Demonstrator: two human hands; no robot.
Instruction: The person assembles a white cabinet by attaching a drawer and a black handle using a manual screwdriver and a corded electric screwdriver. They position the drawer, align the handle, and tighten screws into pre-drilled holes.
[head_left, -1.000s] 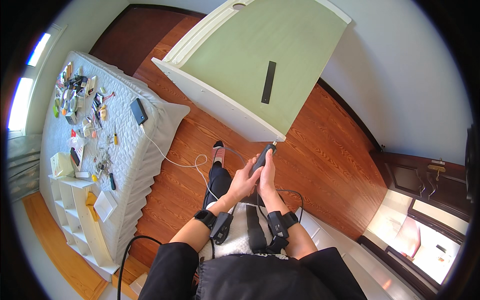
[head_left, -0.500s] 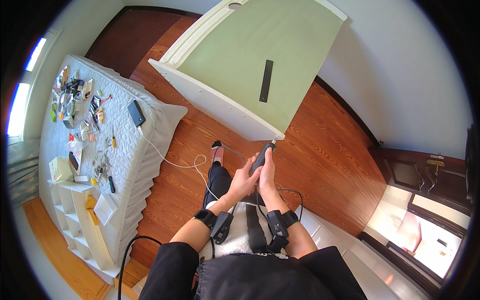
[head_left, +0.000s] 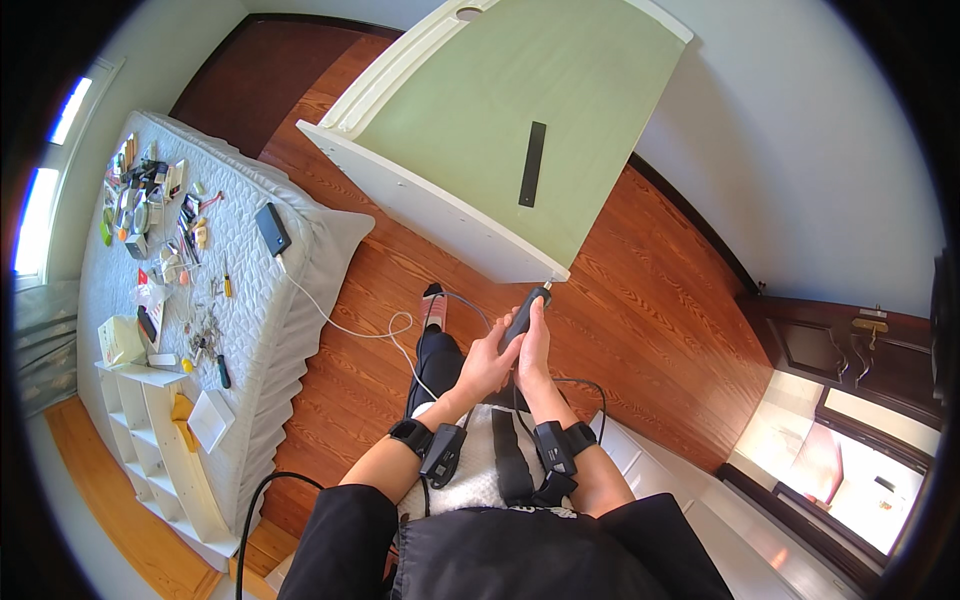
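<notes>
1. As both hands close around one tool, the right hand (head_left: 535,345) wraps the dark handle of an electric screwdriver (head_left: 524,315) and the left hand (head_left: 487,362) cups it from the side, fingers shut on the same grip.
2. The screwdriver points up and away from the body; its tip meets the lower corner of a pale green cabinet panel (head_left: 520,130) edged with a cream frame (head_left: 420,195). Whether a screw sits under the tip cannot be told.
3. A black strip (head_left: 532,163) lies on the panel face, well apart from the tip.
4. The panel stands tilted over a wooden floor (head_left: 660,290). A white cable (head_left: 340,322) runs across that floor from a dark device (head_left: 272,229) on the quilted mattress (head_left: 250,300), where small tools and parts lie scattered (head_left: 165,230).
5. Risk, judged from the pose: the tip bears on an outer corner, so a slight sideways push could let it skid off the edge and mar the cream frame.
6. Risk: the panel appears unsupported near the tip; pressure there might shift it.
7. Risk: cables loop near the person's foot (head_left: 432,305) and could snag.
</notes>
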